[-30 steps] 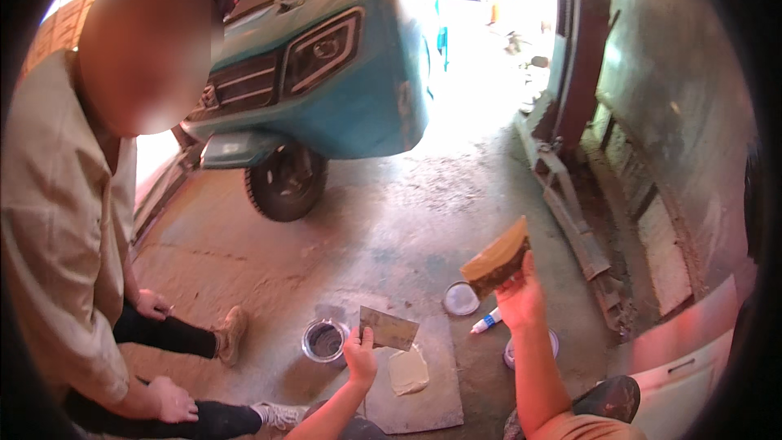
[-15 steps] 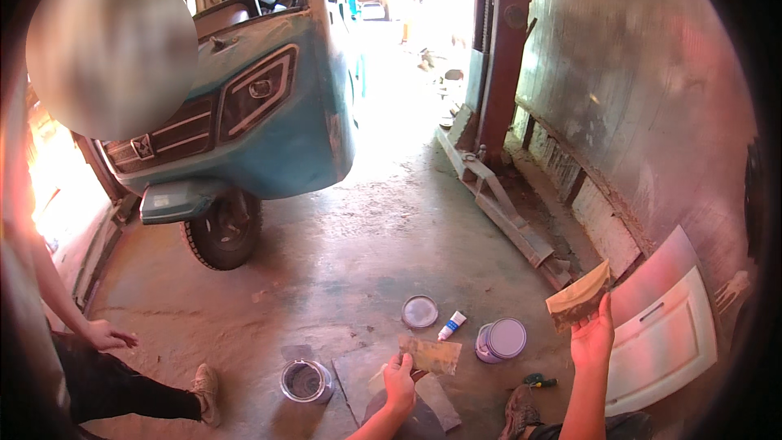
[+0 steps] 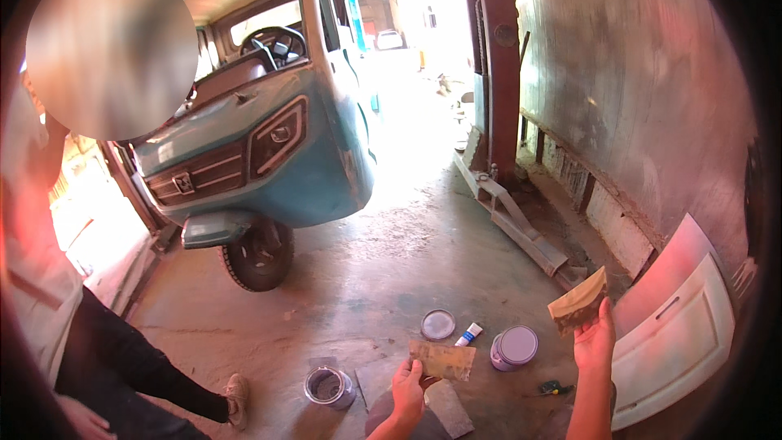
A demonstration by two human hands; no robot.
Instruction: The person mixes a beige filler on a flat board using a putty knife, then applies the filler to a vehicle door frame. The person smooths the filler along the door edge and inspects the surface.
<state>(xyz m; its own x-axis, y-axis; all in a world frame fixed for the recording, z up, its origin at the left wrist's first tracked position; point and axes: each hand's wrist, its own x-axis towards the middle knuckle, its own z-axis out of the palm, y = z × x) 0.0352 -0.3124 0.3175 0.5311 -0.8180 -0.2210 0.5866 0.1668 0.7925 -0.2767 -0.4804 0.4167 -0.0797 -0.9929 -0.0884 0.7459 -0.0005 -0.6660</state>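
Observation:
My left hand (image 3: 408, 391) pinches a thin, flat, yellow-brown spreader (image 3: 444, 360) by its left end. Brown stains mark its face. Raised at the right, my right hand (image 3: 595, 341) grips a second spreader (image 3: 580, 297), yellow above and dark-smeared along its lower part. The two spreaders are apart. On the floor left of my left hand stands an open tin (image 3: 349, 398) with grey stuff inside. Beyond the hands lie a round lid (image 3: 438, 324), a small white-and-blue tube (image 3: 469, 335) and a closed lilac-grey tin (image 3: 515, 348).
A blue three-wheeled vehicle (image 3: 326, 191) stands ahead on the left. A person in dark trousers (image 3: 138, 358) stands at my left. A lift post (image 3: 495, 73) with a low metal arm (image 3: 521, 232) rises ahead right. White panels (image 3: 676, 342) lean by the right wall; a dark-green tool (image 3: 555, 389) lies nearby.
The view has shifted, so the vehicle and tins appear farther right and mostly lower. At left, the other person appears closer, with their hand lower. Both my hands keep their spreaders.

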